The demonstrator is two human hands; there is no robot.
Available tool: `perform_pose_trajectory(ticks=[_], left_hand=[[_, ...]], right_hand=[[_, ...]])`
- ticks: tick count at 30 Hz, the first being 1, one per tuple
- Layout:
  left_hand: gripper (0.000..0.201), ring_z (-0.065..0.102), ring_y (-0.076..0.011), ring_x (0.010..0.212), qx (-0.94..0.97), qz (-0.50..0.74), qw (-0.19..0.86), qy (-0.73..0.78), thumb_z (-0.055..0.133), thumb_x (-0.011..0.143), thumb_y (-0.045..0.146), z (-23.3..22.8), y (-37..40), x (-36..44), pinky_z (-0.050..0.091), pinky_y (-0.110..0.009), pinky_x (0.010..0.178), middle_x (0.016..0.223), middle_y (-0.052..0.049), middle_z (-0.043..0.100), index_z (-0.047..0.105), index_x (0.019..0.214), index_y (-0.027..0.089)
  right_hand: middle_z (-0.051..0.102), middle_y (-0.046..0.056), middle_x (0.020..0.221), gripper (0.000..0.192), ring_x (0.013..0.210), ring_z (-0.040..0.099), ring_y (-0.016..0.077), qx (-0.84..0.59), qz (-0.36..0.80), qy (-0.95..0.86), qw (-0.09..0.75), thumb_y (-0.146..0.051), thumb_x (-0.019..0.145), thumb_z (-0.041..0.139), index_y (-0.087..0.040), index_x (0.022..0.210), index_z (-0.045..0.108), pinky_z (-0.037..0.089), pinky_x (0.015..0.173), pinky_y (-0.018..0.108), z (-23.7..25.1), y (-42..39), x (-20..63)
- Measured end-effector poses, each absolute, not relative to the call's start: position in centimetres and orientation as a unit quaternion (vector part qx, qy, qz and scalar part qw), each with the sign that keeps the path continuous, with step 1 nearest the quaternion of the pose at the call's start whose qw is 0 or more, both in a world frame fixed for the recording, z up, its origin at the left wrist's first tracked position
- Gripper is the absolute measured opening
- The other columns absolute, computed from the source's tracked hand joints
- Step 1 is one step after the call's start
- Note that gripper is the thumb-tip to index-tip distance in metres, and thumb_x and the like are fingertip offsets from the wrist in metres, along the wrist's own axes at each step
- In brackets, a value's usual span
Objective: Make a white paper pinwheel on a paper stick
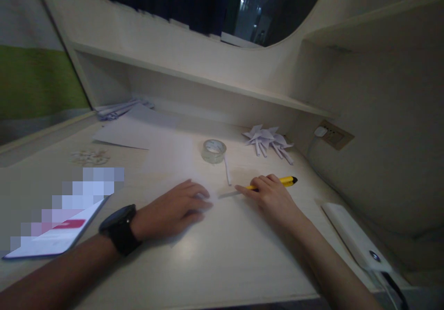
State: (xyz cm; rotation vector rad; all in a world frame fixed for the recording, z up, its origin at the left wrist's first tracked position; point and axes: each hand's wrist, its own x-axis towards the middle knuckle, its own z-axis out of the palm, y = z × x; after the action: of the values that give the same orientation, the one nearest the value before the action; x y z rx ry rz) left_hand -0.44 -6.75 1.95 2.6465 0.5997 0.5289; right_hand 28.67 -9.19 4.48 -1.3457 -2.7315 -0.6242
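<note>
My left hand [175, 208], with a black watch on its wrist, lies palm down on a white sheet of paper [166, 162] on the desk, fingers pressing its near edge. My right hand [270, 194] grips a yellow and black utility knife [286, 181], its tip end pointing left toward a narrow white paper strip [229, 193]. Another short paper strip [228, 170] lies just beyond, near a roll of clear tape [213, 151].
Folded white paper pinwheels [268, 141] lie at the back right by a wall socket [333, 135]. A phone [58, 229] rests at the left, a white power bank [355, 237] at the right edge. More paper [116, 108] sits under the shelf at the back left.
</note>
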Motion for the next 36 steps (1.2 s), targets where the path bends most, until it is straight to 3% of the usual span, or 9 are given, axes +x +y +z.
perform_pose_trajectory(ticks=[36], left_hand=[[0.027,0.050,-0.0230,0.107,0.937,0.199,0.188,0.217,0.050,0.090,0.022,2.11,-6.88,-0.39,0.038,-0.040,0.095,0.115,-0.008,0.059,0.061,0.115,0.025]], right_hand=[[0.060,0.005,0.083,0.040,0.075,0.049,0.0171,-0.421,-0.209,-0.883,0.005,-0.020,0.090,0.055,-0.032,0.128,0.053,0.028,0.071,0.031,5.03,-9.37,28.41]])
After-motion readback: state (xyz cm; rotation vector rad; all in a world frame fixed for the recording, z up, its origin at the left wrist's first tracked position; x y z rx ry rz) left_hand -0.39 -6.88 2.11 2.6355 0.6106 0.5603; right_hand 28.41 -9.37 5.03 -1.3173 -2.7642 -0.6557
